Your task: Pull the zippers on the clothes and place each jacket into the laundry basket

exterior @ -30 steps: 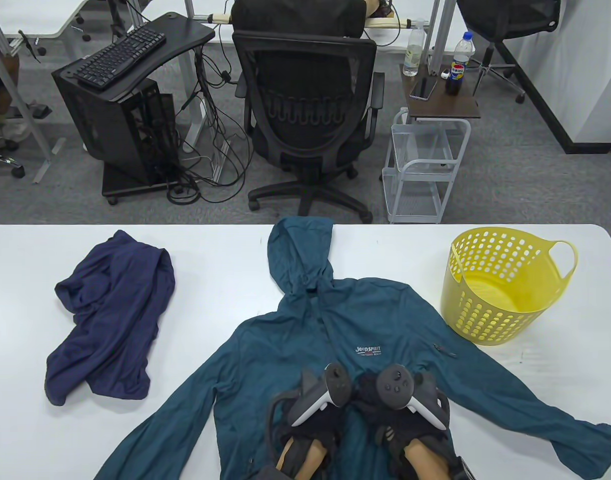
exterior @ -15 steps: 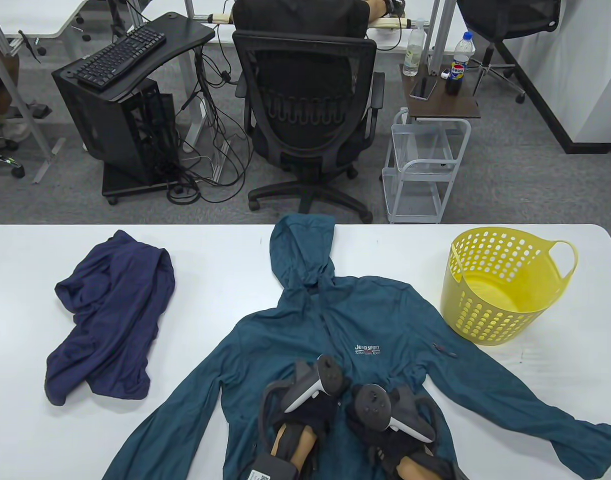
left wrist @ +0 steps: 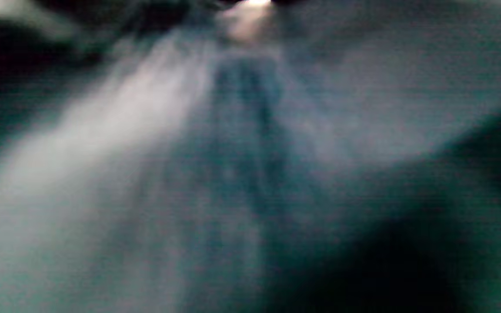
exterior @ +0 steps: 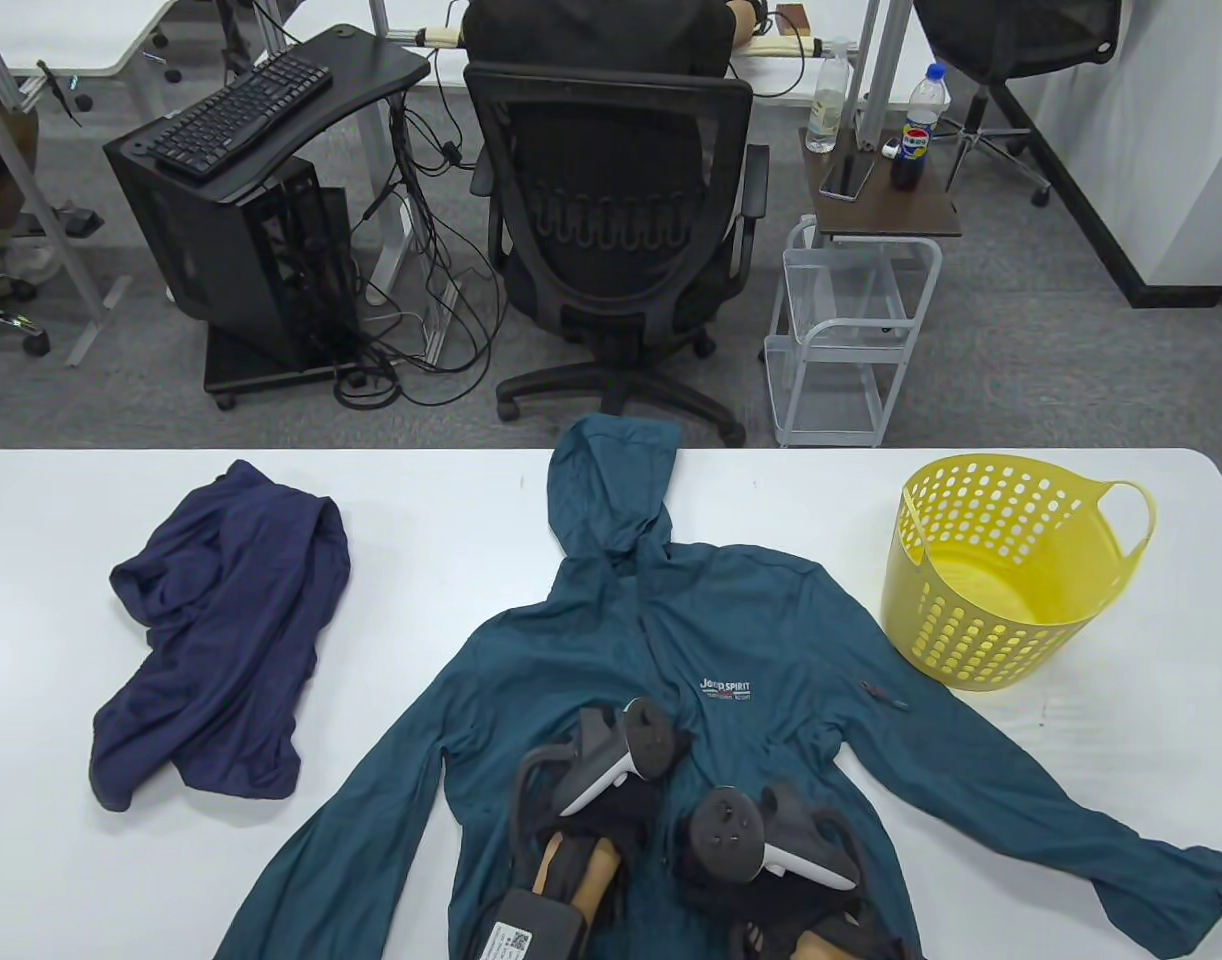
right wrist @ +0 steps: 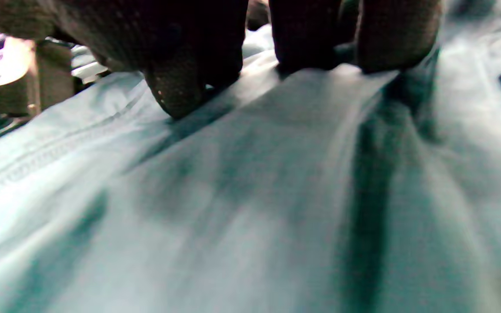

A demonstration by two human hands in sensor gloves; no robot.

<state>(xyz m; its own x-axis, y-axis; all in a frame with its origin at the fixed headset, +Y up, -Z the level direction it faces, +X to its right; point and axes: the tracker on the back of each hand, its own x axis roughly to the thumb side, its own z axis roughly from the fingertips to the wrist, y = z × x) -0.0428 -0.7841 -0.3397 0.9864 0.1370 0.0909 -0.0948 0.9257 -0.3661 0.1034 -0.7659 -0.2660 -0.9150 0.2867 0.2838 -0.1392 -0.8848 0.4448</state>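
A teal hooded jacket [exterior: 761,620] lies spread face up on the white table [exterior: 441,560], its hood hanging over the far edge. Both gloved hands rest on its lower front. My left hand [exterior: 639,790] is hidden under its tracker, and the left wrist view shows only blurred teal cloth [left wrist: 242,174]. My right hand [exterior: 711,860] sits nearer the hem. In the right wrist view its curled fingertips [right wrist: 176,95] dig into the cloth [right wrist: 250,195] beside the zipper seam [right wrist: 37,156], bunching a fold. A navy jacket [exterior: 231,620] lies crumpled at the left. The yellow laundry basket [exterior: 981,630] stands at the right.
An office chair [exterior: 611,220] and a white wire cart [exterior: 841,330] stand on the floor beyond the far edge. The teal sleeves reach toward both front corners of the table.
The teal jacket has slid away from me, its hood further over the far edge. My right hand has drawn back toward the hem; my left has shifted slightly left and away.
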